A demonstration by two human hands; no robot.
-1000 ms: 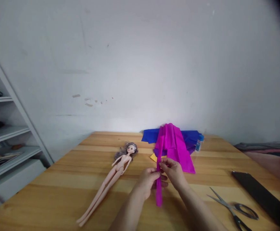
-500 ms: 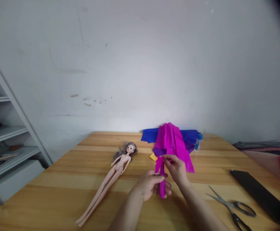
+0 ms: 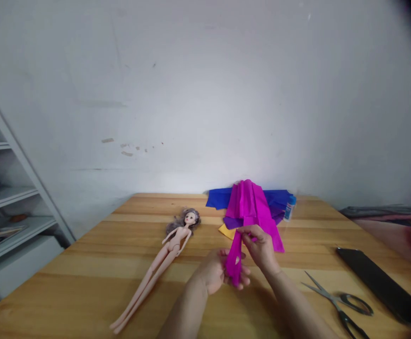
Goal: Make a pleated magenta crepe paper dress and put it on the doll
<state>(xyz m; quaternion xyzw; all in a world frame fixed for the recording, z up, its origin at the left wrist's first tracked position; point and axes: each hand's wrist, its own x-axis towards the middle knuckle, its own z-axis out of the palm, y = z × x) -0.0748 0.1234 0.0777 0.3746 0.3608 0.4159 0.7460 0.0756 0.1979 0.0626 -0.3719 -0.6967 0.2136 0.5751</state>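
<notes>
A magenta crepe-paper strip (image 3: pixel 234 263) hangs in front of me, narrow at its upper end and wider below, with a small opening in its lower part. My right hand (image 3: pixel 259 246) pinches the upper tip between thumb and fingers. Lower down, my left hand (image 3: pixel 217 273) supports the wide part from behind, its fingertips showing past the paper's right edge; the paper hides its thumb. To the left lies an undressed doll (image 3: pixel 173 247) with grey hair, on its back. Behind my hands a larger pleated magenta paper (image 3: pixel 250 202) rests over blue paper (image 3: pixel 217 198).
Yellow paper (image 3: pixel 226 231) and purple paper (image 3: pixel 232 222) show under the magenta sheet. A glue stick (image 3: pixel 289 208) stands to its right. Scissors (image 3: pixel 336 301) lie partly open at front right, beside a long black object (image 3: pixel 378 285). Shelves (image 3: pixel 11 193) stand at left.
The strip was folded narrow with a jagged flap at its top; now it is spread wider over my left hand, the flap gone from sight. My left thumb has slipped behind the paper.
</notes>
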